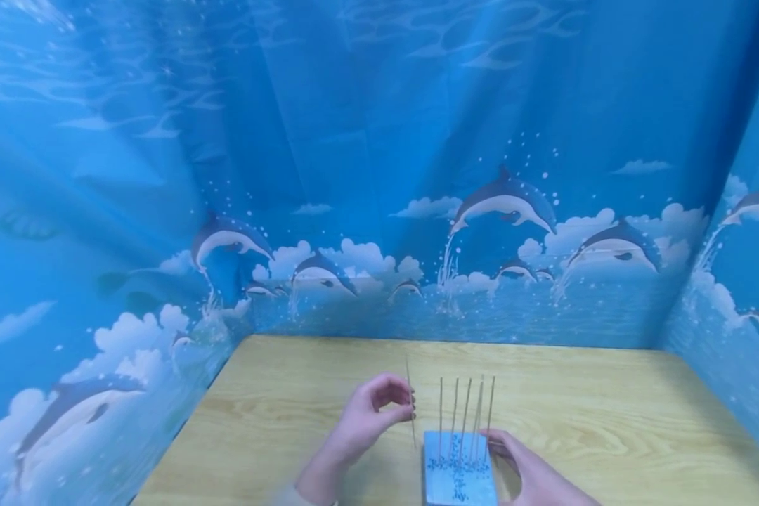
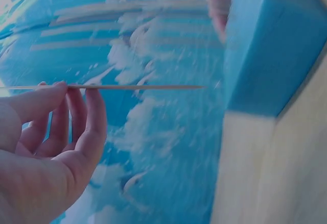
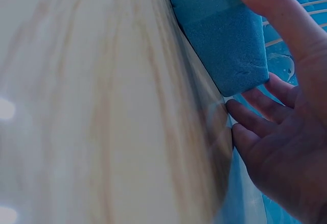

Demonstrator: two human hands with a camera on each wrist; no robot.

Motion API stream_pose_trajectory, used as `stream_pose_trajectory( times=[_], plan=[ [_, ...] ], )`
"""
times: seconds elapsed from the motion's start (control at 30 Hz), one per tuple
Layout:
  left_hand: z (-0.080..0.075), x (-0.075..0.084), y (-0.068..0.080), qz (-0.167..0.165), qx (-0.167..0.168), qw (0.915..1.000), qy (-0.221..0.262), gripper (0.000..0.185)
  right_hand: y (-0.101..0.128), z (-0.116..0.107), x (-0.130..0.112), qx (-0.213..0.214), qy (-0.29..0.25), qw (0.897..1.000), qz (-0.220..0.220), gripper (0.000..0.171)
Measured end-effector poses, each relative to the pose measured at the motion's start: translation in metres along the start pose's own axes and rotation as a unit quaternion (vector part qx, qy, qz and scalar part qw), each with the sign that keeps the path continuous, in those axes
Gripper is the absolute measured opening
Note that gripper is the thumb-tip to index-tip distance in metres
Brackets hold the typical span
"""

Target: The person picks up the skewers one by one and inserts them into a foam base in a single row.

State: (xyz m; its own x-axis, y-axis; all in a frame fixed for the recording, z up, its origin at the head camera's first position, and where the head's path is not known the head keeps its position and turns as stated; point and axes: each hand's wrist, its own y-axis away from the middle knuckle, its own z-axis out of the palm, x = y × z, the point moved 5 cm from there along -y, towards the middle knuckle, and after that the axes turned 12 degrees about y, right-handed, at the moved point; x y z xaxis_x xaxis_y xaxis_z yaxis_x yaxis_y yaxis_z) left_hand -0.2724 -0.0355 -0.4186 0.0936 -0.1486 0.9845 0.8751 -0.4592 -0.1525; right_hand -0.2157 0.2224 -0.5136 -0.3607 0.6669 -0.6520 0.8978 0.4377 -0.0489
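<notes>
Left hand raised just left of the blue foam block, thumb and curled fingertips pinching a thin wooden skewer held nearly upright, its lower tip beside the block's far left corner. Right hand laid against the block's right side at the near edge of the wooden table, fingers loosely straight and a little spread, steadying rather than gripping. Five more skewers standing upright in the block's top, close together in a row.
</notes>
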Motion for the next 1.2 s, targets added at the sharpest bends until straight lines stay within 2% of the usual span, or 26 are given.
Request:
stream_pose_trajectory(
  times=[0.17,0.37,0.8,1.2],
  plan=[
    [0.016,-0.012,0.0,-0.004,0.016,0.9995,0.028,0.025,-0.001,-0.002,-0.001,-0.005,0.003,1.0,0.0,0.095],
    [0.021,-0.016,-0.001,-0.001,0.027,0.9992,0.031,0.024,0.0,-0.001,-0.002,-0.015,0.006,0.999,0.032,0.096],
    [0.025,-0.02,0.003,0.015,0.042,0.9989,0.011,0.023,0.001,-0.001,-0.002,-0.001,-0.018,1.0,0.001,0.096],
    [0.034,-0.026,0.004,0.053,0.037,0.9973,-0.034,0.021,0.001,-0.001,-0.001,0.005,-0.018,1.0,-0.01,0.098]
  ],
)
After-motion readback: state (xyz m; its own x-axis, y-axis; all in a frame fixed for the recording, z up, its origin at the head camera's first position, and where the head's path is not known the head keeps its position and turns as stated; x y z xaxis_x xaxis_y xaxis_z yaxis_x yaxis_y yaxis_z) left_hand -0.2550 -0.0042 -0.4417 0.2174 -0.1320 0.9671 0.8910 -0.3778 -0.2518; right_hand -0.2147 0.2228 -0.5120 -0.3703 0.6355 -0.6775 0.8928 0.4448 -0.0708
